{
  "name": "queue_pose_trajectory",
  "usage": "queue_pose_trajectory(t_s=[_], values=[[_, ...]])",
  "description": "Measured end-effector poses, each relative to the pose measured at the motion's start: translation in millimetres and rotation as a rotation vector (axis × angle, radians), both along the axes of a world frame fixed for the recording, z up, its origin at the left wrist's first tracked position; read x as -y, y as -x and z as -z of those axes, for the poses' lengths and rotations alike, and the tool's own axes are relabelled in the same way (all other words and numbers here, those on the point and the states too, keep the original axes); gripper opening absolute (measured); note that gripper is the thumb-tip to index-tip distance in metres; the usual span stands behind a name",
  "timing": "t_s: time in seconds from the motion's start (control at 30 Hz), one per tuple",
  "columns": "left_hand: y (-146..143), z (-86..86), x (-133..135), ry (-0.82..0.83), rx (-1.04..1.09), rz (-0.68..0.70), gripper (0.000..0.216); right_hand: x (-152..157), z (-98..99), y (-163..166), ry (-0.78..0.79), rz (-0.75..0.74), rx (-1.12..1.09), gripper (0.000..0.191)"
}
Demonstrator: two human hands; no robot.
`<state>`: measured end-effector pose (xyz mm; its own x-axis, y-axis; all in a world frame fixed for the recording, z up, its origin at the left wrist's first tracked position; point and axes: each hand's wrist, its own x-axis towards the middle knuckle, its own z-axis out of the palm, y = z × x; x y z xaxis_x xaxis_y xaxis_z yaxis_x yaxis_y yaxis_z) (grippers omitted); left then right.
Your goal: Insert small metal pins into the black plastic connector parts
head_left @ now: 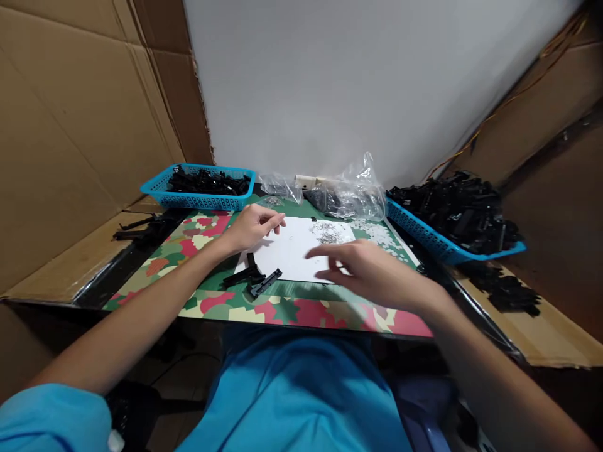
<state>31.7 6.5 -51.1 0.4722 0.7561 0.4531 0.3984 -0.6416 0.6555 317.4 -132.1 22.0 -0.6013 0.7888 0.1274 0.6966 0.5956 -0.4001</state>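
Note:
My left hand (254, 227) hovers over the left edge of a white sheet (292, 254), its fingers curled together with the thumb. Whatever those fingers may hold is too small or hidden to make out. Over the right part of the sheet, my right hand (360, 267) has thumb and index finger apart, with nothing visible between them. Tiny metallic pieces (327, 233) lie scattered on the sheet beyond my right hand. Nearer me, by the sheet's lower left corner, are a black plastic part (245, 274) and another black part with a slotted channel (266, 283).
A blue basket (202, 201) of black parts stands at the back left, and another heaped blue basket (424, 235) at the right. Clear plastic bags (358, 198) lie at the back beside small whitish discs (379, 235). Cardboard (85, 113) walls the left side.

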Motion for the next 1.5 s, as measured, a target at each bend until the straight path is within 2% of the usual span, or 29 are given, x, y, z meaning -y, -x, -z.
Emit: queue_pose_trajectory(t_s=[0.1, 0.2, 0.33, 0.5, 0.6, 0.73, 0.87, 0.97, 1.13, 1.3, 1.5], values=[[0.7, -0.3, 0.6, -0.019, -0.021, -0.010, 0.047, -33.8, 17.0, 54.2, 0.004, -0.160, 0.058, 0.036], [0.5, 0.5, 1.1, 0.009, -0.082, 0.020, 0.044, -59.8, 31.7, 69.7, 0.091, -0.294, 0.073, 0.022], [-0.4, -1.2, 2.8, 0.071, -0.109, 0.104, 0.042, -78.0, 36.2, 56.1, 0.206, -0.334, 0.003, 0.012], [-6.4, -11.8, 14.6, 0.202, -0.028, 0.312, 0.044, -95.3, 25.6, 11.7, 0.289, -0.184, -0.097, 0.016], [-16.2, -14.5, 26.1, 0.183, -0.058, 0.388, 0.040, -104.9, 27.0, -8.3, 0.351, -0.078, -0.160, 0.022], [-25.4, -10.9, 32.4, 0.092, -0.090, 0.350, 0.030, -110.2, 32.9, -17.2, 0.337, -0.033, -0.202, 0.031], [-17.8, -5.7, 20.6, 0.069, -0.085, 0.236, 0.029, -109.8, 32.0, -24.0, 0.288, -0.008, -0.167, 0.041], [-8.0, -1.2, 8.8, 0.109, -0.017, 0.181, 0.032, -109.6, 33.1, -29.2, 0.267, -0.094, -0.068, 0.037], [-5.9, 5.7, 1.7, 0.179, 0.046, 0.213, 0.042, -108.1, 41.5, -23.3, 0.304, -0.230, -0.057, 0.036], [-12.1, 9.3, 3.5, 0.185, 0.052, 0.222, 0.051, -104.9, 44.5, -12.5, 0.296, -0.266, -0.033, 0.018], [-11.2, 9.5, 2.1, 0.194, 0.061, 0.227, 0.055, -103.4, 39.0, -14.1, 0.255, -0.248, 0.011, 0.018]])
